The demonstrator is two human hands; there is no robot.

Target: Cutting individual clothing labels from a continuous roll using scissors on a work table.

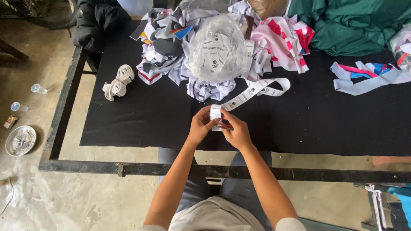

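Hands, our left (200,127) and right (236,131), pinch a limp, light white label ribbon (252,90), best held at its folded end, perhaps alongside red scissors (224,126).

Single view, camera on my head, facing steeply down from above. My forearms enter from bottom edge. Black-covered table (141,124) fills mid-frame at arm's reach; concrete floor (34,188) shows left.

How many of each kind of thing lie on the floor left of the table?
Clear cups: 2
Round dish: 1
Small box: 1
Total: 4
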